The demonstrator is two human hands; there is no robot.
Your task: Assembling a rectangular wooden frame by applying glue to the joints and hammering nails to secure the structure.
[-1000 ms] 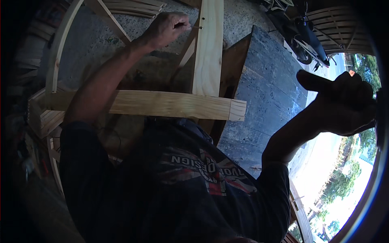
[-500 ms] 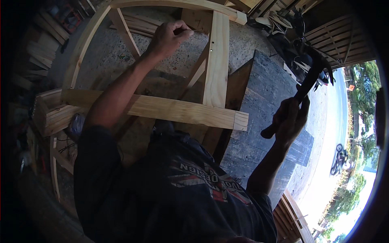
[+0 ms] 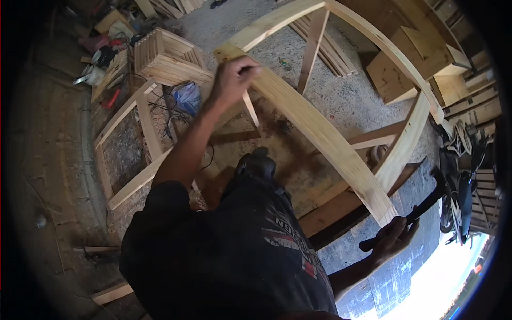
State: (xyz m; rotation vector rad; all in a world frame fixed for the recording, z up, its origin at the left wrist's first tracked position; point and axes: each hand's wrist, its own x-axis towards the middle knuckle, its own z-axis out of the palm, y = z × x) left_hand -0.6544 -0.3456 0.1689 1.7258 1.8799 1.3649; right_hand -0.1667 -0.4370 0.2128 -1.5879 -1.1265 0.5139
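Note:
A wooden frame of pale boards spreads before me, with its near board point(image 3: 314, 122) running from upper left to lower right. My left hand point(image 3: 233, 80) is closed, its fingers curled together at the near board's far left end. What it pinches, if anything, is too small or hidden to make out. My right hand point(image 3: 393, 237) grips a dark claw hammer point(image 3: 424, 207) by the handle, beside the near board's right end. The hammer's head points up and away. Across the frame, a wide upright board point(image 3: 404, 140) and a curved rail point(image 3: 386, 40) join up.
A dark worn panel point(image 3: 368, 290) lies under the right end. Left of me are a smaller wooden frame point(image 3: 145, 120), a blue plastic bag point(image 3: 186, 96) and a stack of slatted pieces point(image 3: 170, 58). A wooden box point(image 3: 413, 61) stands far right; a motorbike point(image 3: 463, 200) is beyond.
My view has swung left. My left hand has moved from above the frame's middle to the near board's left end. The right hand, still gripping the hammer, has come down beside the board's right end.

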